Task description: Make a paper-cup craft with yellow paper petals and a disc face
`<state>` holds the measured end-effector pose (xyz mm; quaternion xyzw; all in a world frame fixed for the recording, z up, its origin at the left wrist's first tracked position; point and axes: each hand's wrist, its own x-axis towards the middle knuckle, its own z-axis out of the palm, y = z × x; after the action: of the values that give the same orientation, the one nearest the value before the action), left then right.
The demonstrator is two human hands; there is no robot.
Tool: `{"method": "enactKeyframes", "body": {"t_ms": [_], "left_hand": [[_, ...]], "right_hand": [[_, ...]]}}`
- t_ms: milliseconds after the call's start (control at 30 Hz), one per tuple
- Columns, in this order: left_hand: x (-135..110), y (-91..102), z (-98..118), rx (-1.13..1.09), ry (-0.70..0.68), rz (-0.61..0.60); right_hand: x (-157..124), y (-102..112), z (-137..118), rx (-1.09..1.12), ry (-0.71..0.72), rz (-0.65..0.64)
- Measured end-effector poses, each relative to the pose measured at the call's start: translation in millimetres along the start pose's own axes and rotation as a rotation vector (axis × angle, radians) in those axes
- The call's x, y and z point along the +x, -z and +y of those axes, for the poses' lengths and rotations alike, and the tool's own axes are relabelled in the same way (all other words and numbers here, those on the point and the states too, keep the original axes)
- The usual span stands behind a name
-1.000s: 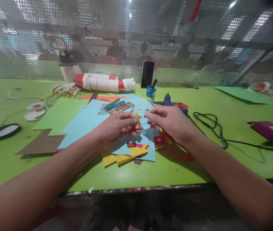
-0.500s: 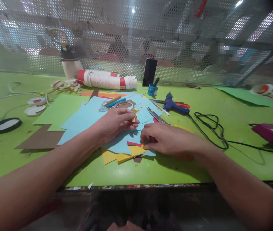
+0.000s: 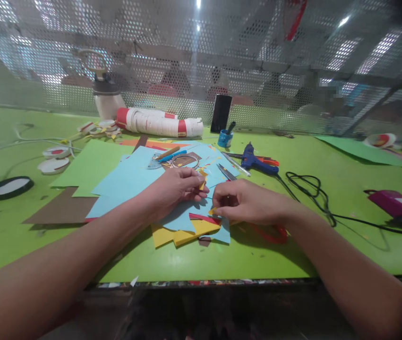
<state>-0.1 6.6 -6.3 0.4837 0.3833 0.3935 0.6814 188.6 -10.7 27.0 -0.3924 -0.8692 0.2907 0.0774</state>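
Worktop [image 3: 137,264]: bright green, overlaid with light-blue paper [image 3: 126,174], green paper [image 3: 87,163] and brown paper [image 3: 61,210].
Back edge: a white-and-red tube [image 3: 154,123], a phone [image 3: 221,113] and a blue jar [image 3: 225,138] are lined up before a perforated screen [image 3: 144,61].
Room: only blurred shapes and lights are shown through the holes.
Left grip: a yellow piece [image 3: 202,180] is held above the blue paper between the left hand's [image 3: 177,186] thumb and fingers.
Right grip: narrow; a yellow scrap [image 3: 212,212] is seen at the right hand's [image 3: 245,200] fingertips, whether pinched cannot be told.
Changed since one second ago: the right hand has been lowered from beside the left; the glue gun [image 3: 253,160] is now fully uncovered.
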Motion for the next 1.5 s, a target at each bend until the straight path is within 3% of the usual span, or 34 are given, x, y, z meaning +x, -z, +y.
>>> {"method": "enactKeyframes", "body": {"t_ms": [233,467,700,1233,1500], "left_hand": [[-2.1,-5.5,-1.2,0.044,-0.008,-0.047],[-3.8,-6.4,-3.4,0.042,0.007,-0.076],[-6.0,-9.0,2.4,0.032,0.064,-0.075],[-5.9,-8.6,0.6,0.005,0.049,-0.091],[-7.5,-8.0,1.6,0.046,0.064,-0.076]], "right_hand": [[3.2,-2.1,3.5,0.330,-0.060,0.233],[8.9,-7.9,6.8,0.350,-0.072,0.354],[9.8,-8.4,8.3,0.301,-0.079,0.370],[11.5,-13.5,5.5,0.282,-0.129,0.412],[4.8,-1.8,1.9,0.244,-0.094,0.460]]}}
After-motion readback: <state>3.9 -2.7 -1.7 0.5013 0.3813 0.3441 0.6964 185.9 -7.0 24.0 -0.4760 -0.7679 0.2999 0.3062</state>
